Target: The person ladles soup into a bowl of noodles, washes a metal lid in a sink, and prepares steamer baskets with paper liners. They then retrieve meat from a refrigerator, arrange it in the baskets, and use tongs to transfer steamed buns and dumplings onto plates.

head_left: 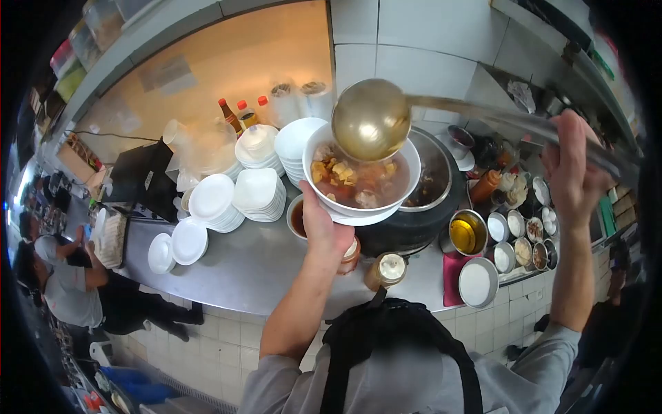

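My left hand (pixel 325 226) is closed around the rim and side of a white bowl (pixel 312 172), with a white plate (pixel 369 219) beneath it. Inside the bowl lies reddish broth with pieces of meat and golden-brown bits. My right hand (pixel 578 157) grips the long handle of a metal ladle (pixel 371 119), whose round scoop is tipped over the bowl's far side, its curved underside facing me. Behind the bowl, partly hidden by it, stands a large pot (pixel 445 162) with dark contents.
Stacks of white plates (pixel 215 200) and bowls (pixel 301 145) stand to the left on the steel counter (pixel 252 265). A metal pot with yellow oil (pixel 463 234) and several small seasoning tins (pixel 523 252) are at the right. Two jars (pixel 387 269) sit near the front edge. Another person (pixel 72 283) stands far left.
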`<state>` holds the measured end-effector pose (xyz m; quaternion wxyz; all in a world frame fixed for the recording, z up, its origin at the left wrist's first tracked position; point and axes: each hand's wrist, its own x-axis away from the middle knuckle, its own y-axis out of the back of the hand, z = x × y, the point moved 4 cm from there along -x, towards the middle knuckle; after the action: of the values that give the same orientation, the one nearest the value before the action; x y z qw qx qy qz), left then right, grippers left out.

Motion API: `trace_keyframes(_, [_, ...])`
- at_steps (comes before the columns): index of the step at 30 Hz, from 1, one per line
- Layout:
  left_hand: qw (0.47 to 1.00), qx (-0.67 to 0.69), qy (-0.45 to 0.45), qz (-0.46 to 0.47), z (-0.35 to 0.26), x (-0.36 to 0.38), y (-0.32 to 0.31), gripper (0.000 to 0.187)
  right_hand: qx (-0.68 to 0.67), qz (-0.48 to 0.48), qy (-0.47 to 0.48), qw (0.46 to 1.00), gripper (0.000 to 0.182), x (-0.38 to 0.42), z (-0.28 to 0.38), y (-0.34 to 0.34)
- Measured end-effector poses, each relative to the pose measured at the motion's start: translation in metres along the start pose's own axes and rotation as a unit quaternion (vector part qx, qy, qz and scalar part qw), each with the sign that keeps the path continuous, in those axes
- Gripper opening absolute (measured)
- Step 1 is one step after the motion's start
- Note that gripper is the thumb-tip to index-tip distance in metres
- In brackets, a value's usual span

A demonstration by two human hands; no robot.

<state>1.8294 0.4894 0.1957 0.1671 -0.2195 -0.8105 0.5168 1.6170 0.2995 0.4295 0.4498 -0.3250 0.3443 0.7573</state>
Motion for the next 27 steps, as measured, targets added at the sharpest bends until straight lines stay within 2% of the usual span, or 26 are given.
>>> trace_keyframes(1, [1.000,-0.004,0.003,-0.004,0.000,0.002,0.002,0.058,0.000,0.000,-0.006,1.000,0.026,0.003,-0.013,-0.004])
trace_keyframes(3, [1.000,-0.012,0.007,0.000,-0.001,0.004,0.005,0.057,-0.143,-0.013,-0.137,0.980,0.027,0.006,-0.052,-0.006])
trace_keyframes(4, [1.000,-0.014,0.008,-0.003,-0.001,0.006,0.007,0.057,-0.194,-0.015,-0.159,0.968,0.028,0.010,-0.070,-0.008])
trace_keyframes(5, [1.000,-0.010,0.009,-0.007,-0.001,0.006,0.009,0.057,-0.195,-0.015,-0.161,0.967,0.028,0.014,-0.075,-0.012])
trace_keyframes(7, [1.000,-0.007,0.010,-0.011,0.000,0.008,0.009,0.056,-0.271,-0.088,-0.275,0.918,0.029,0.026,-0.091,-0.021])
trace_keyframes(9, [1.000,-0.008,0.009,-0.021,-0.001,0.011,0.007,0.054,-0.285,-0.071,-0.299,0.908,0.032,0.039,-0.109,-0.022])
trace_keyframes(11, [0.999,-0.011,0.010,-0.030,0.000,0.011,0.010,0.054,-0.327,-0.080,-0.382,0.861,0.034,0.053,-0.124,-0.026])
trace_keyframes(13, [0.999,-0.013,0.011,-0.038,0.002,0.010,0.018,0.053,-0.349,-0.085,-0.400,0.843,0.031,0.060,-0.137,-0.027])
trace_keyframes(15, [0.999,-0.007,0.000,-0.033,0.000,0.011,0.032,0.058,-0.390,-0.111,-0.399,0.822,0.028,0.061,-0.146,-0.021])
trace_keyframes(17, [1.000,-0.007,0.002,-0.010,-0.008,0.020,0.029,0.053,-0.364,-0.126,-0.382,0.840,0.021,0.052,-0.155,-0.005])
trace_keyframes(19, [0.998,-0.036,-0.017,-0.048,-0.019,0.033,0.026,0.051,-0.289,-0.160,-0.341,0.880,0.023,0.037,-0.152,0.006])
trace_keyframes(20, [0.998,-0.038,-0.010,-0.050,-0.024,0.038,0.030,0.051,-0.284,-0.164,-0.345,0.879,0.023,0.034,-0.157,0.010])
trace_keyframes(22, [0.993,-0.087,-0.065,-0.048,-0.038,0.046,0.036,0.050,-0.167,-0.076,-0.258,0.949,0.027,0.025,-0.160,0.016])
trace_keyframes(23, [0.993,-0.089,-0.058,-0.050,-0.041,0.051,0.038,0.050,-0.163,-0.078,-0.263,0.948,0.027,0.025,-0.163,0.013])
trace_keyframes(25, [0.979,-0.113,-0.096,-0.141,-0.053,0.060,0.043,0.051,0.087,0.012,-0.225,0.970,0.035,0.021,-0.160,-0.002])
trace_keyframes(26, [0.980,-0.100,-0.087,-0.147,-0.057,0.064,0.041,0.051,0.148,0.068,-0.137,0.977,0.038,0.020,-0.163,-0.012])
trace_keyframes(27, [0.980,-0.101,-0.085,-0.148,-0.060,0.066,0.042,0.051,0.109,0.053,-0.010,0.993,0.034,0.020,-0.144,-0.034])
